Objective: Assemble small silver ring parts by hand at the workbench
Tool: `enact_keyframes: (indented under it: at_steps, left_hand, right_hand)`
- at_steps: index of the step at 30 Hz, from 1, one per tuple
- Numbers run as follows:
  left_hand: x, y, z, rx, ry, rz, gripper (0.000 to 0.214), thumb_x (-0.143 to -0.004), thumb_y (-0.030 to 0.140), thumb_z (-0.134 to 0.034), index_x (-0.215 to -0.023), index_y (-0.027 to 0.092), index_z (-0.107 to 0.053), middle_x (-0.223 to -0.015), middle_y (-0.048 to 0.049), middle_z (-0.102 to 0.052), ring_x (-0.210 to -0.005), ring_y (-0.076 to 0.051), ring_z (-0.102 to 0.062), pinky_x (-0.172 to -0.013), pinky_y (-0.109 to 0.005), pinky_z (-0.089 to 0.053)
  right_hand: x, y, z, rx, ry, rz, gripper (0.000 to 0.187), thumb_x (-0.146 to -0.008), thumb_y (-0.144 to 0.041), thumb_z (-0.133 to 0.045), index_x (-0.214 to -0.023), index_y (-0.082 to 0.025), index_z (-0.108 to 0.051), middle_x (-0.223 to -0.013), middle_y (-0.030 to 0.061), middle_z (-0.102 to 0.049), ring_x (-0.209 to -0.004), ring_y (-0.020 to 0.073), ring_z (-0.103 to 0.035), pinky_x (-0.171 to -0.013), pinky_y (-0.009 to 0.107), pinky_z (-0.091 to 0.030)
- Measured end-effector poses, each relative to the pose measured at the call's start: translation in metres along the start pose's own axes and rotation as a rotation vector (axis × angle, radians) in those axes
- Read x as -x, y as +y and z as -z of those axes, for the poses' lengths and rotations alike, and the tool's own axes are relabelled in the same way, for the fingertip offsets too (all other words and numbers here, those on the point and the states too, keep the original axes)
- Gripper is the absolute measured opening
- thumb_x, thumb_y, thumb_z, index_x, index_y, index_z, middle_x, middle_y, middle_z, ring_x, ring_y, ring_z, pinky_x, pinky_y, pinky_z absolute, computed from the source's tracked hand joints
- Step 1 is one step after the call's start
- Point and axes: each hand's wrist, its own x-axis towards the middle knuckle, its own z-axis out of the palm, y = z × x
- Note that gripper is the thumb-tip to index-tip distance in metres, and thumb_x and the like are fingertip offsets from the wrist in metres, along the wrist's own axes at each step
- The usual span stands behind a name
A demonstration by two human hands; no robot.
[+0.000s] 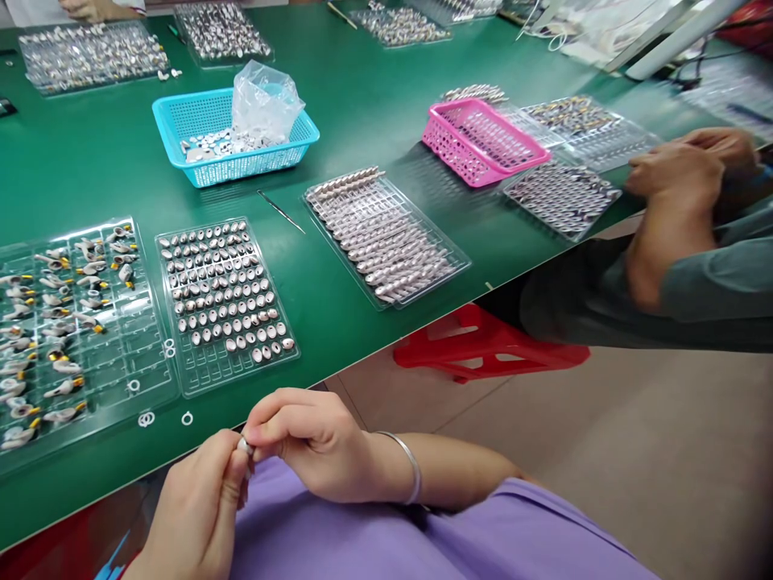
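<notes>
A small white and grey rounded part (245,445), like an earbud shell, is pinched between my two hands just off the table's front edge. My left hand (196,503) grips it from the left with thumb and forefinger. From the other side the fingertips of my right hand (314,443) close on it and hide much of it. Beyond my hands lies a clear tray (202,366) with rows of oval white shells. Left of that, a larger clear tray (145,346) holds white parts with yellow ends. Loose white rings (187,418) lie by the trays' front edges.
A blue basket (241,171) holds white pieces and a plastic bag (262,105). Thin tweezers (281,212) lie before it. Rightward are a tray of slim white parts (386,234), a pink basket (459,153), a co-worker's hands (688,165) and a red stool (483,346).
</notes>
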Motion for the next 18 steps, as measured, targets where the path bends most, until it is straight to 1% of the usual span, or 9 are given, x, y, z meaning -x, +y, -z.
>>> enact_keyframes:
  at_steps: [3, 5, 8, 11, 14, 16, 18]
  left_hand:
    - [0.0, 0.0, 0.0, -0.01, 0.003, 0.002, 0.034, -0.096, 0.019, -0.036, -0.063, 0.023, -0.044, -0.052, 0.0065, -0.052, -0.044, -0.008, -0.05, -0.046, -0.015, -0.039]
    - [0.0, 0.0, 0.002, 0.022, -0.023, 0.018, 0.036, -0.097, 0.021, -0.035, -0.062, 0.023, -0.045, -0.052, 0.0061, -0.052, -0.044, -0.008, -0.05, -0.046, -0.016, -0.039]
    - [0.0, 0.0, 0.003, 0.123, -0.098, 0.083, 0.038, -0.098, 0.027, -0.035, -0.061, 0.022, -0.046, -0.05, 0.0054, -0.053, -0.044, -0.009, -0.051, -0.046, -0.016, -0.04]
    - [-0.001, 0.0, 0.004, 0.265, -0.221, 0.218, 0.041, -0.098, 0.04, -0.034, -0.062, 0.022, -0.046, -0.047, 0.0044, -0.054, -0.041, -0.01, -0.05, -0.047, -0.017, -0.041]
    - [-0.001, 0.002, 0.002, 0.394, -0.335, 0.377, 0.047, -0.093, 0.056, -0.036, -0.064, 0.021, -0.048, -0.047, 0.0026, -0.054, -0.041, -0.011, -0.051, -0.045, -0.019, -0.041]
    - [0.001, 0.002, 0.001, 0.477, -0.391, 0.479, 0.051, -0.089, 0.064, -0.038, -0.066, 0.021, -0.049, -0.048, 0.0026, -0.052, -0.04, -0.011, -0.049, -0.044, -0.02, -0.04]
    - [0.005, 0.0, 0.0, 0.551, -0.42, 0.57, 0.053, -0.086, 0.069, -0.04, -0.068, 0.02, -0.051, -0.05, 0.0031, -0.051, -0.039, -0.01, -0.048, -0.043, -0.019, -0.039]
  right_hand:
    - [-0.002, -0.001, 0.002, 0.041, -0.027, 0.007, 0.012, -0.087, -0.006, -0.057, -0.084, -0.014, -0.066, -0.086, 0.0086, -0.071, -0.074, 0.011, -0.07, -0.068, 0.018, -0.06]
    - [-0.005, -0.001, 0.006, 0.067, -0.071, 0.017, 0.013, -0.087, -0.006, -0.056, -0.082, -0.014, -0.066, -0.085, 0.0086, -0.071, -0.074, 0.0109, -0.069, -0.067, 0.018, -0.06]
    - [-0.015, -0.001, 0.015, 0.058, -0.217, -0.022, 0.019, -0.084, -0.001, -0.053, -0.076, -0.014, -0.064, -0.079, 0.0062, -0.072, -0.07, 0.0098, -0.068, -0.066, 0.017, -0.058]
    - [-0.028, 0.0, 0.023, -0.001, -0.45, -0.189, 0.02, -0.08, 0.003, -0.055, -0.073, -0.014, -0.062, -0.073, 0.0021, -0.071, -0.068, 0.0089, -0.068, -0.065, 0.016, -0.054]
    - [-0.037, 0.001, 0.028, -0.048, -0.649, -0.353, 0.014, -0.077, -0.001, -0.067, -0.075, -0.014, -0.062, -0.068, -0.0014, -0.07, -0.068, 0.0088, -0.068, -0.062, 0.014, -0.05]
    - [-0.038, 0.001, 0.029, -0.063, -0.723, -0.414, 0.015, -0.076, -0.002, -0.07, -0.075, -0.014, -0.061, -0.066, -0.0023, -0.07, -0.066, 0.0089, -0.067, -0.06, 0.013, -0.048]
    - [-0.036, 0.001, 0.027, -0.107, -0.74, -0.477, 0.017, -0.076, 0.002, -0.065, -0.075, -0.014, -0.059, -0.066, -0.0025, -0.069, -0.067, 0.009, -0.068, -0.06, 0.013, -0.048]
